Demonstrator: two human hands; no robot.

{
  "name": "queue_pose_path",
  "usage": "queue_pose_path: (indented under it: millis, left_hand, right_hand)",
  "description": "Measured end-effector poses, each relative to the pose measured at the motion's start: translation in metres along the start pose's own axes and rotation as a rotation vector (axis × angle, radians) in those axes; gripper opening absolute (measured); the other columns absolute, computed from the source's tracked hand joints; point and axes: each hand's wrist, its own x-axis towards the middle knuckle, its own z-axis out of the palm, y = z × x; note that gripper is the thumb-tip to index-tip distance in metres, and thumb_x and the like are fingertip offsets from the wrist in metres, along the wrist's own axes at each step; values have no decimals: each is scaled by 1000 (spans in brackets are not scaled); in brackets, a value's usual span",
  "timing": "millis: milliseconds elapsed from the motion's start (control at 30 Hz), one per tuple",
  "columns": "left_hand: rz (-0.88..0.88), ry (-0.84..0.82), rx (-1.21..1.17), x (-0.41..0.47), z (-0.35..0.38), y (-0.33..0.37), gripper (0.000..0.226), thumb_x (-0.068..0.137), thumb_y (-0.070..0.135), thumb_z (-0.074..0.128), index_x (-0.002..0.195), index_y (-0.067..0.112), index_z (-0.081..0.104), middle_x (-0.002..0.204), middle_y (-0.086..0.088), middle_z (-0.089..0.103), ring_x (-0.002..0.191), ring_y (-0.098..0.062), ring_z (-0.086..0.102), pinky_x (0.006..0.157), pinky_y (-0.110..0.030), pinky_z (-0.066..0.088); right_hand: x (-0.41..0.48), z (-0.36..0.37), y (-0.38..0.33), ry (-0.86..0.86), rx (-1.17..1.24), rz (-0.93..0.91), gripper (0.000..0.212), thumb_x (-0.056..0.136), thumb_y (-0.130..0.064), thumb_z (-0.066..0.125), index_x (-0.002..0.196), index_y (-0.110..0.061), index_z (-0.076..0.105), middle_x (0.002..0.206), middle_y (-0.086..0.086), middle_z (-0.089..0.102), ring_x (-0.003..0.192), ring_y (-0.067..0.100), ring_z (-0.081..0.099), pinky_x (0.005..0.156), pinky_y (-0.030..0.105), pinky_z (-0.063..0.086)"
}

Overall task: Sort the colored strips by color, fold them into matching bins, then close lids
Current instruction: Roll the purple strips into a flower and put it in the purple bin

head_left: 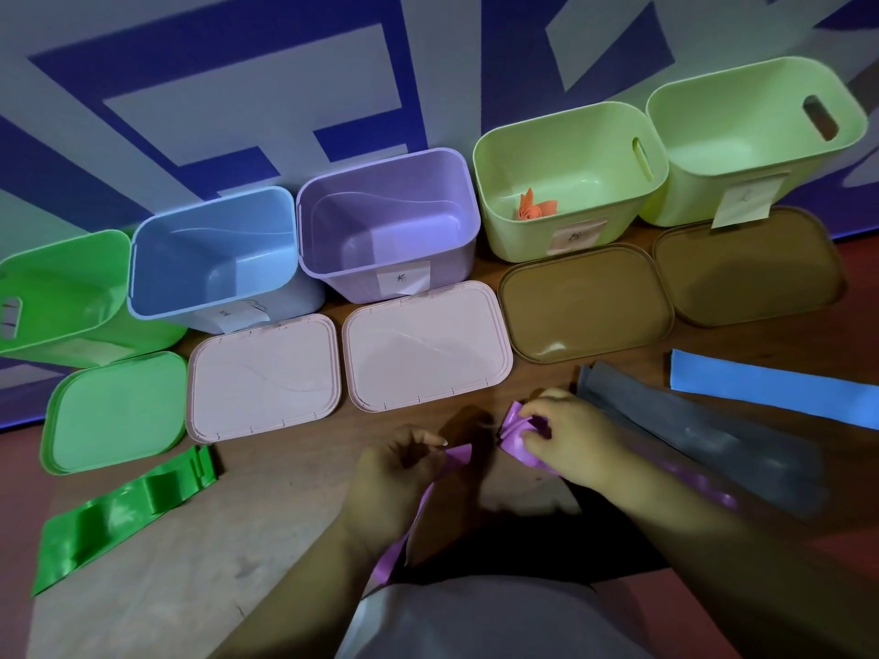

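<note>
Both hands are clamped on the purple strip [457, 456]. The left hand [399, 463] pinches one flat end, and the right hand [566, 439], a little apart from it, grips a crumpled bunch of the same strip just above the desk [200, 563].

The strip looks glossy and springy. I'd expect that bunch to pop open if the right hand's grip slackens, which would leave an untidy wad instead of a fold. The long tail runs back under the left wrist towards the person's lap and could catch there on the lift.

The purple bin [385, 216] stands at the far side with the blue bin [214, 249] touching it on the left. In this bluish light the two look alike, so a careless drop could land in the wrong one.

The paper labels on the bins are too blurred to read, so I can't tell which of the two pale green bins, the one holding an orange strip [532, 209] or the far right one [751, 135], is meant for the grey strip [689, 430]. The green bin [57, 287] is cut off at the left edge and the blue strip [770, 387] at the right. The purple strip's near end is hidden behind the forearm and clothing.
</note>
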Motion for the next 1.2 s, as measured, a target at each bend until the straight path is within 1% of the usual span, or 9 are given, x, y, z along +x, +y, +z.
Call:
queue_pose_path:
  millis: [167, 267, 333, 500, 633, 733, 833, 967, 1200]
  left_hand:
    - [5, 23, 28, 2, -1, 2, 11, 85, 4, 73, 84, 15, 71, 79, 1, 74, 74, -11, 68, 72, -23, 52]
    - [-2, 24, 9, 4, -1, 4, 11, 85, 2, 73, 83, 13, 71, 77, 3, 73, 73, -10, 66, 72, -22, 52]
    - [-4, 30, 7, 5, -1, 6, 11, 84, 2, 73, 82, 12, 71, 77, 4, 73, 72, -8, 65, 71, -20, 51]
    - [-8, 48, -5, 6, -2, 9, 11, 84, 2, 73, 81, 12, 71, 76, 6, 72, 70, -6, 64, 68, -15, 50]
    - [-15, 43, -40, 6, -6, 11, 10, 84, 3, 74, 82, 12, 71, 76, 5, 73, 73, -8, 65, 72, -19, 52]
    - [0, 32, -40, 7, -13, 8, 14, 88, 1, 69, 84, 14, 71, 79, 3, 73, 78, -13, 68, 81, -30, 54]
    - [19, 27, -37, 5, -20, 7, 13, 89, 0, 67, 85, 12, 70, 79, 4, 73, 77, -12, 67, 80, -27, 54]
    - [71, 18, -54, -2, -28, 10, 11, 91, -1, 64, 86, 7, 70, 78, 5, 72, 75, -7, 64, 73, -16, 50]
    - [186, 47, -124, -20, -51, 18, 11, 89, -8, 63, 86, 1, 69, 81, -14, 72, 74, -15, 67, 73, -23, 55]
  right_hand:
    - [11, 7, 1, 59, -16, -7, 19, 88, -27, 66, 79, -13, 73, 99, -2, 61, 82, 20, 63, 77, 30, 50]
    - [16, 4, 2, -1, -17, -2, 14, 80, -23, 72, 69, -17, 67, 95, -6, 59, 79, 20, 64, 74, 30, 49]
    - [18, 1, -1, -34, 1, 1, 9, 77, -17, 71, 75, -22, 63, 90, -12, 56, 78, 19, 64, 67, 28, 46]
    - [27, -7, -5, -137, 86, 70, 36, 81, -15, 68, 112, -32, 64, 98, -15, 63, 86, 12, 60, 66, 23, 43]
    - [29, -13, -10, -131, 186, 111, 20, 84, -20, 70, 100, -31, 72, 89, -16, 64, 84, 6, 61, 70, 21, 48]
    - [27, -21, -17, -135, 147, 125, 9, 85, -19, 68, 88, -25, 75, 87, -13, 68, 83, 8, 64, 75, 27, 53]
    - [23, -30, -26, -141, 71, 145, 14, 84, -15, 65, 77, -23, 74, 85, -11, 72, 82, 9, 65, 76, 29, 54]
    - [9, -48, -46, -113, -15, 100, 14, 85, -16, 65, 77, -22, 75, 84, -12, 71, 81, 6, 63, 76, 25, 49]
    - [-24, -54, -77, -79, 95, 107, 11, 82, -24, 68, 75, -32, 72, 75, -19, 71, 74, 0, 66, 82, 30, 56]
